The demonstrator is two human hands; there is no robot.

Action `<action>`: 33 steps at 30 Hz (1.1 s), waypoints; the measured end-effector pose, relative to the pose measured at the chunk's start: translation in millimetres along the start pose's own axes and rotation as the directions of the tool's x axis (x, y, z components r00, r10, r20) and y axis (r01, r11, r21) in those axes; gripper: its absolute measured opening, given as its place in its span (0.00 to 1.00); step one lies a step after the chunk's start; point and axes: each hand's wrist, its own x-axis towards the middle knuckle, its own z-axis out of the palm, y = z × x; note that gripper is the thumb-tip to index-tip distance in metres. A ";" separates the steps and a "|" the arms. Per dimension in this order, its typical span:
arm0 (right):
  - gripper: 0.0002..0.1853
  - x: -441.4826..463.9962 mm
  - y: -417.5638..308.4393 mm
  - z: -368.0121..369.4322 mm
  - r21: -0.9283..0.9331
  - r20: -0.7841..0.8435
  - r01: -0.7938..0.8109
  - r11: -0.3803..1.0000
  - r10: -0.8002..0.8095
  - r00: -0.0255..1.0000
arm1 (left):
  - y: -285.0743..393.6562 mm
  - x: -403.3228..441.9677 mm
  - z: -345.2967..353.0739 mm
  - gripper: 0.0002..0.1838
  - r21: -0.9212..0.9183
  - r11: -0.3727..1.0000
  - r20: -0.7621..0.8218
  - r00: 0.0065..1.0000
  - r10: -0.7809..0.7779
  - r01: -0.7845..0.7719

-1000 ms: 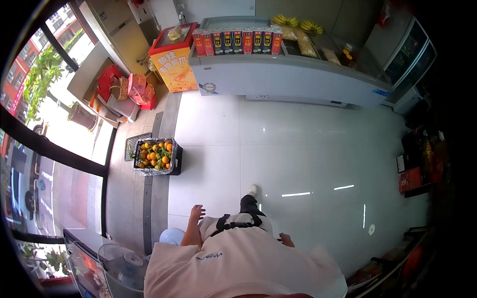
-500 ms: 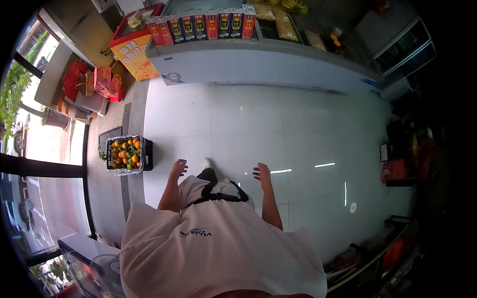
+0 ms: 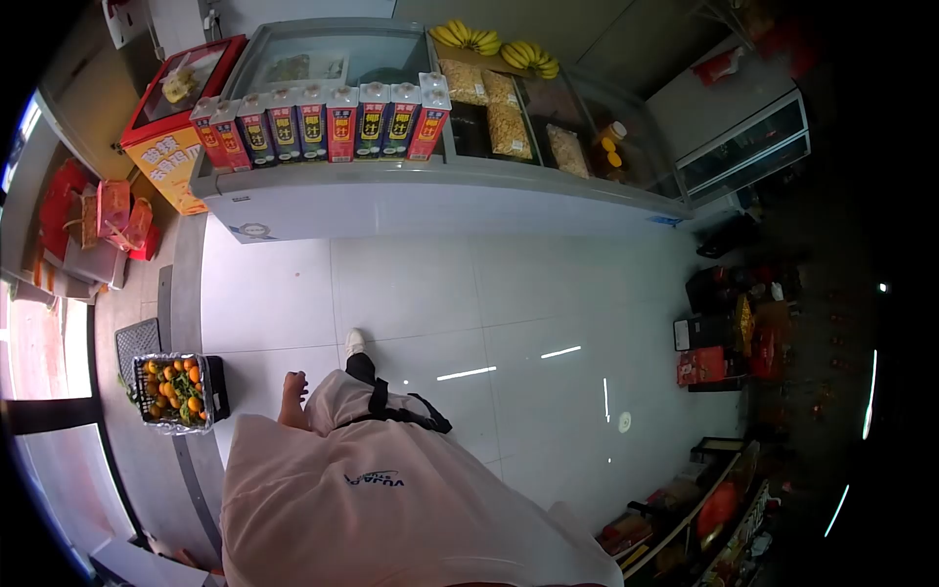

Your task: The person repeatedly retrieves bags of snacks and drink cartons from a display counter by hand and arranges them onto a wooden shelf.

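Left hand [image 3: 293,387] is released, between crate [image 3: 219,391] and shirt [image 3: 391,519].
Floor [image 3: 411,293] stretches to the freezer [image 3: 430,210]; right hand is out of sight, state impossible to tell.

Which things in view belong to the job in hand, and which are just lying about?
Probably the job's, being nearest the empty left hand:
- oranges
- black crate

Apparently just lying about:
- drink cartons on the chest freezer
- banana bunches
- clear bags
- wicker basket
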 end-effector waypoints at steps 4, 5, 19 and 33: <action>0.25 -1.2 -102.1 -0.8 0.098 -0.054 0.122 0.988 -0.118 0.992 | 82.7 30.7 18.9 0.21 -0.046 0.993 0.015 0.994 0.112 -0.112; 0.25 -5.1 -139.6 2.9 0.118 -0.064 0.173 0.978 -0.166 0.984 | 108.4 35.5 27.5 0.20 -0.033 0.985 0.005 0.986 0.167 -0.167; 0.21 -156.7 -635.8 59.2 0.068 0.152 0.913 0.401 -0.909 0.388 | 435.6 -129.5 144.4 0.22 -0.278 0.871 0.573 0.657 0.489 -0.405; 0.30 -181.6 -881.2 115.7 0.198 0.535 0.836 0.512 -0.771 0.346 | 610.0 -121.3 240.9 0.29 -0.907 0.405 0.097 0.878 0.469 -0.116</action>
